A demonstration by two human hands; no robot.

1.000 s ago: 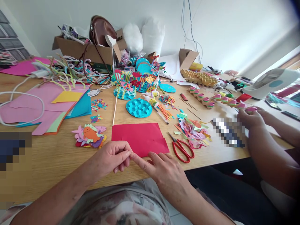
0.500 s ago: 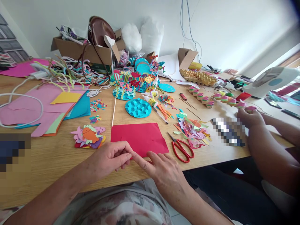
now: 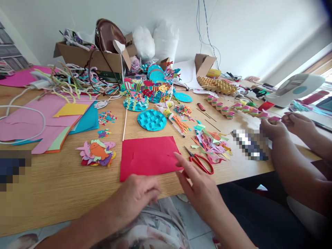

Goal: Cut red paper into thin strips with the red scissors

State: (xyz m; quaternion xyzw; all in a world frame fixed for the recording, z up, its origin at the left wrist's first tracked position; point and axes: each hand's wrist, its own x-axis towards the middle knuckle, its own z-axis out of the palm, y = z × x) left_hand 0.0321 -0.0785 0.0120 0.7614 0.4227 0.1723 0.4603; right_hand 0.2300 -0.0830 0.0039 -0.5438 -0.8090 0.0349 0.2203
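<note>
Through my feed, smooth red paper point(image 3: 145, 155) lies flat on the wood-grained worktop point(image 3: 59, 193), just beyond the left hand point(image 3: 141, 193), whose curled grip is blurred; I cannot tell whether it pinches anything. The grip of the right hand point(image 3: 198, 186) is spread apart at the paper's right edge, partly covering the red-handled scissors point(image 3: 194, 158). Far left, an open cardboard box point(image 3: 80, 57) holds a jumble point(image 3: 76, 39) I can't make out.
</note>
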